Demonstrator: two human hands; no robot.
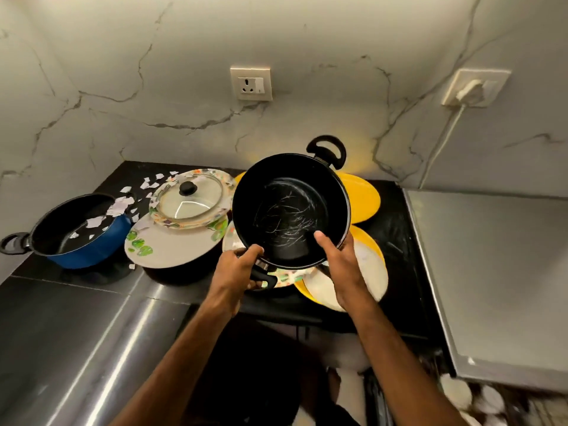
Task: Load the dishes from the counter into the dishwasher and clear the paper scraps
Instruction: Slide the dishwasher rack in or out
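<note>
A black pot (289, 207) with a scratched inside is held tilted above the counter, its mouth facing me. My left hand (236, 269) grips its near handle. My right hand (338, 256) holds its rim, thumb inside the pot. Under the pot lie yellow plates (364, 198) and a white plate (365, 272). Left of it a glass lid (189, 199) lies on a patterned plate, on top of a white leaf-print plate (172, 244). A blue pot (76, 232) at the left holds paper scraps (118, 207). More scraps (147, 182) are scattered on the black counter behind it.
A marble wall with a socket (251, 84) rises behind the counter (92, 281). A plugged-in cable (442, 142) hangs at the right. A grey steel surface (491, 272) stands at the right. A shiny steel surface fills the lower left.
</note>
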